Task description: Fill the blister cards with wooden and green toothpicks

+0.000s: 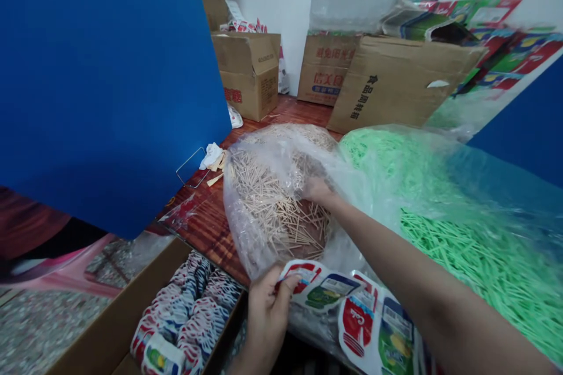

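Between the thumb and fingers of my left hand (269,310) is the end of a strip of candy packets (328,290), printed in red with cola and in green and blue with fruit. The strip runs right and hangs down under my right forearm. My right hand (317,190) reaches into an open clear plastic bag (240,234) of short beige sticks (259,193). Its fingers are blurred and partly hidden among the sticks, so what they hold does not show. To the right, another clear bag holds bright green sticks (475,269).
Below on the left, a cardboard box (105,316) holds folded stacks of packet strips (189,310). A blue panel (101,82) stands at left. Cardboard boxes (246,70) line the back of the reddish wooden table (211,217). A wire loop (189,167) and crumpled white scrap (212,156) lie by its edge.
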Available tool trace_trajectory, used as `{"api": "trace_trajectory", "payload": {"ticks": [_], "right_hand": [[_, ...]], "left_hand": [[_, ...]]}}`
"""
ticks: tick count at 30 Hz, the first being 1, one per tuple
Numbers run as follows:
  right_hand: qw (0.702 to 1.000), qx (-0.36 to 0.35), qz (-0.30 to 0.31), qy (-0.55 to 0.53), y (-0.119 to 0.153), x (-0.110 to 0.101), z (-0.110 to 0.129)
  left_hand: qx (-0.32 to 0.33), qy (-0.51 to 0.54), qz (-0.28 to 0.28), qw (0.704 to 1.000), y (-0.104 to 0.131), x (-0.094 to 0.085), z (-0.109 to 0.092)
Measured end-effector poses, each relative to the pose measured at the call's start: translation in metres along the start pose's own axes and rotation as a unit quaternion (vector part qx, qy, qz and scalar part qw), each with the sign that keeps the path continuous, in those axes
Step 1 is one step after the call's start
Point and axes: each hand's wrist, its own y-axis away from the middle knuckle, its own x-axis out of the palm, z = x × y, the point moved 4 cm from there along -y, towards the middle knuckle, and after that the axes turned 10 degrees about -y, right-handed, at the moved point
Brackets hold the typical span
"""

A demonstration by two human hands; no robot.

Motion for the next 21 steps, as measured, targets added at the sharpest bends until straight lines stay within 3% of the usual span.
{"api": "trace_trajectory", "payload": {"ticks": [5,10,13,17,21], "right_hand": [[0.995,-0.027,0.078,0.053,0.046,0.007,-0.005],[0.986,-0.090,0.125,0.068,0.082,0.009,0.009],[0.984,-0.093,0.123,0.086,0.093,0.004,0.019],[0.982,-0.093,0.136,0.090,0.096,-0.015,0.026],[0.985,-0.103,0.106,0.086,0.087,-0.038,0.028]], "left_hand": [[-0.085,0.112,-0.023,0.990,-0.001,-0.011,0.016],[-0.075,0.123,-0.091,0.985,-0.008,-0.031,0.006],[-0.071,0.108,-0.088,0.988,-0.012,-0.036,0.006],[-0.050,0.019,-0.038,0.998,-0.012,-0.031,0.008],[0.041,-0.130,-0.013,0.991,-0.004,-0.018,-0.003]]}}
